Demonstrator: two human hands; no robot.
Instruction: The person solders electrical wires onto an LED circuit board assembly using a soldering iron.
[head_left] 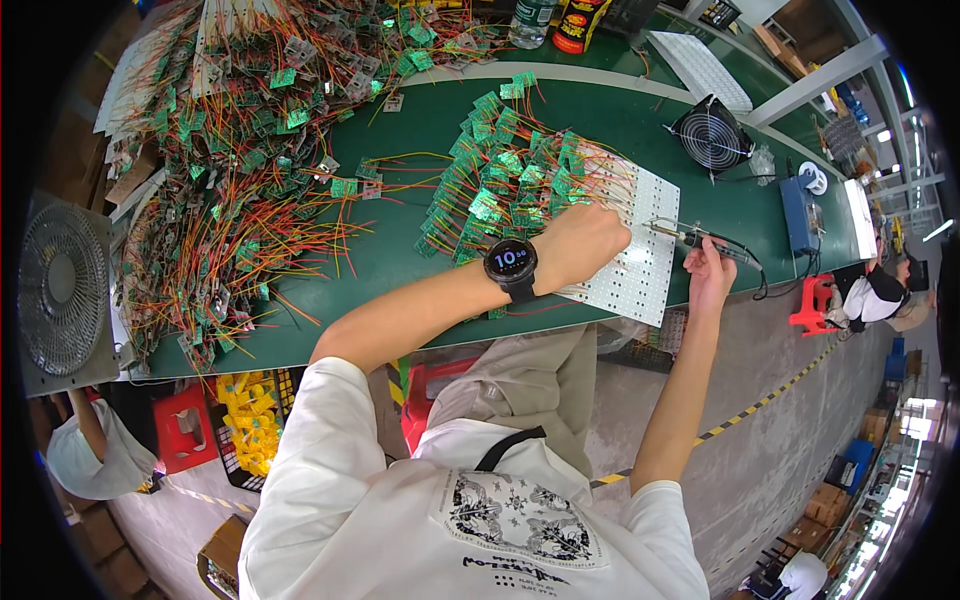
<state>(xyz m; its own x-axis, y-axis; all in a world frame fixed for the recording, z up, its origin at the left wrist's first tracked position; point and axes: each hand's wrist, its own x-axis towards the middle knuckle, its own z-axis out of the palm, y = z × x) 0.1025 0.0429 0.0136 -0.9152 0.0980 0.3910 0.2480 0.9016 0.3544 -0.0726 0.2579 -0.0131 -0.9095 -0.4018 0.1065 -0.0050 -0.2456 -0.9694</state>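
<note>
My right hand [708, 268] grips a soldering iron [693, 239] by its dark handle. The thin metal end of the iron points left, over a white board [652, 285] full of small holes. Across that board reaches my left hand [588, 243], curled closed near its middle; what the fingers pinch, if anything, is hidden. Left of the white board, and partly on it, lie rows of small green circuit boards [485, 205] with thin red and yellow wires. A dark watch [511, 262] is on my left wrist.
A big heap of wired circuit boards [290, 215] covers the table's left. A small black fan [711, 138], a blue box [799, 212] and a solder spool [813, 178] stand right. A bottle [531, 22] is at the back, a large fan [66, 290] far left.
</note>
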